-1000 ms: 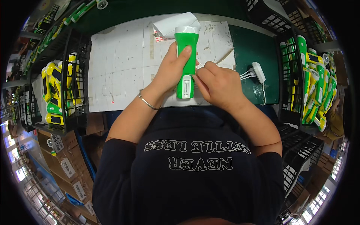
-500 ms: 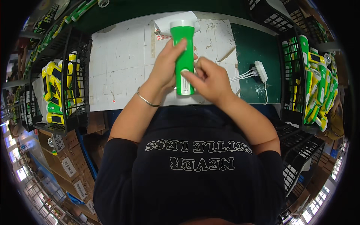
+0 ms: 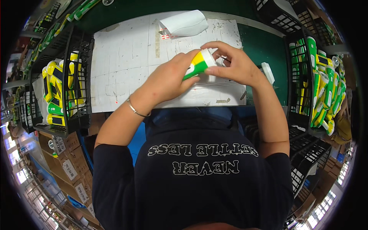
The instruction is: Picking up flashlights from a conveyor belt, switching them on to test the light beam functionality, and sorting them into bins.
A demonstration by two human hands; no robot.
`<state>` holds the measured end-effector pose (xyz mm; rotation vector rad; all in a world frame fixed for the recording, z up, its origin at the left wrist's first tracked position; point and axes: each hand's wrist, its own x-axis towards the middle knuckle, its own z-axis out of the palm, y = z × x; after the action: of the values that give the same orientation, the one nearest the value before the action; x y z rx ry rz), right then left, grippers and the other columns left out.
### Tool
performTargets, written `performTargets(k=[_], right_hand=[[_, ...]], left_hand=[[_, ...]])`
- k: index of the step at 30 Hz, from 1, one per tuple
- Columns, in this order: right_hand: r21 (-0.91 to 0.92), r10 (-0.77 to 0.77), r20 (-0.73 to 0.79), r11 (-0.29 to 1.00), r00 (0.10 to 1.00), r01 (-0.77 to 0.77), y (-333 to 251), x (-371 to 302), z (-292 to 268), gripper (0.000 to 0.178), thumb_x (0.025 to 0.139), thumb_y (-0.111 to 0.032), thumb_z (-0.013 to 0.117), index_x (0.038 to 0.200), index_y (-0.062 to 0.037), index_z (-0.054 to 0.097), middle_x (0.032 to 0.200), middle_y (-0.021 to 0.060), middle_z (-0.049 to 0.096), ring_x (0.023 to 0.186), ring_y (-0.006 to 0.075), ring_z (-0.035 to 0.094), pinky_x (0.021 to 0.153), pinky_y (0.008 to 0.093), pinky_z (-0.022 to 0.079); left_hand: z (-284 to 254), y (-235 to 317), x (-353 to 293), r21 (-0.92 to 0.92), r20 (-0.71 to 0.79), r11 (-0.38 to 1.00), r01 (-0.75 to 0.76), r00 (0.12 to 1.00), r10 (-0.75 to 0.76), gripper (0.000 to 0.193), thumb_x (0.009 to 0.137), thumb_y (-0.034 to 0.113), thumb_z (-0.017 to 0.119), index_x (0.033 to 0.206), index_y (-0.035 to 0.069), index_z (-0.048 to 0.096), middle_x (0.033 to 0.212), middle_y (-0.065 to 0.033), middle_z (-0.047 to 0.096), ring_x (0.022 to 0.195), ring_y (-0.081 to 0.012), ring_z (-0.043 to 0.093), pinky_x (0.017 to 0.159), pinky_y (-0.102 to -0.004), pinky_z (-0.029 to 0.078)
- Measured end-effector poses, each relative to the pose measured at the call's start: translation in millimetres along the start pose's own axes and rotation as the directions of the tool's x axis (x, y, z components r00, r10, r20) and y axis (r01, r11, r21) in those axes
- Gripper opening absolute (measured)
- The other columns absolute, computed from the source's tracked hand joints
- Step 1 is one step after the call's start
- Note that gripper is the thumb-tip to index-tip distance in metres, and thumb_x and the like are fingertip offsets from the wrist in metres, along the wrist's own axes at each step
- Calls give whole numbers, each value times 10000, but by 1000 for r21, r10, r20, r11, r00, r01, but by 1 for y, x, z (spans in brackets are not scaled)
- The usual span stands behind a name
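A green and yellow flashlight (image 3: 197, 65) with a white head lies tilted between my hands above the white work surface (image 3: 119, 69). My left hand (image 3: 170, 74) is wrapped round its body and hides the tail end. At the white head, my right hand (image 3: 235, 65) grips the rim with thumb and index finger on opposite sides. A small dark, thin thing shows by the right fingers, too small to make out. White cables (image 3: 214, 85) run across the surface below the hands, partly hidden by the right one.
A rolled white sheet (image 3: 188, 23) lies at the far side of the surface. To the right sits a white charger block (image 3: 268, 73). Black crates with several flashlights flank the table, one at left (image 3: 68, 115) and one at right (image 3: 303, 115). Cartons (image 3: 73, 172) stand lower left.
The flashlight has turned from upright, tail toward me, to a slant with its head pointing right. My right hand has moved from its tail end to the head.
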<state>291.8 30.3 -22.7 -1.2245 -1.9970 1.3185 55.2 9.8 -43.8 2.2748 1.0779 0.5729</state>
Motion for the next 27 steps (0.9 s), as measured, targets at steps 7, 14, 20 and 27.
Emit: performTargets(k=[7, 14, 20, 27], right_hand=[[128, 68, -45, 990, 997, -62, -1, -9, -6, 631, 678, -180, 817, 1247, -117, 552, 979, -3, 572, 581, -2, 290, 510, 145, 264], [335, -43, -9, 941, 999, 43, 15, 9, 19, 590, 663, -223, 841, 1190, -143, 590, 955, -25, 574, 604, 34, 390, 573, 182, 368], [-482, -73, -307, 871, 949, -89, 38, 32, 70, 358, 782, -342, 706, 1040, -110, 617, 965, 75, 624, 791, 256, 636, 704, 358, 513], [-23, 15, -289, 999, 957, -22, 42, 32, 60, 225, 842, -277, 668, 889, -57, 673, 799, 65, 651, 710, 174, 609, 649, 317, 485]], left_hand=[[-59, -13, -33, 175, 212, 975, 137, 962, -173, 354, 759, 162, 673, 1077, 38, 581, 969, -165, 628, 891, -351, 611, 785, -406, 496], [-37, -17, -28, -179, 253, 960, 217, 953, -168, 500, 761, 169, 704, 1198, 10, 517, 1048, -165, 631, 951, -279, 627, 849, -354, 484], [-8, -26, -17, -602, 243, 646, 470, 878, -412, 632, 779, 198, 715, 1289, -30, 421, 1054, -151, 612, 927, -234, 609, 836, -341, 489], [9, -34, -15, -633, 117, 633, 446, 863, -491, 693, 769, 196, 735, 1319, -35, 383, 1103, -170, 588, 1005, -238, 584, 884, -344, 469]])
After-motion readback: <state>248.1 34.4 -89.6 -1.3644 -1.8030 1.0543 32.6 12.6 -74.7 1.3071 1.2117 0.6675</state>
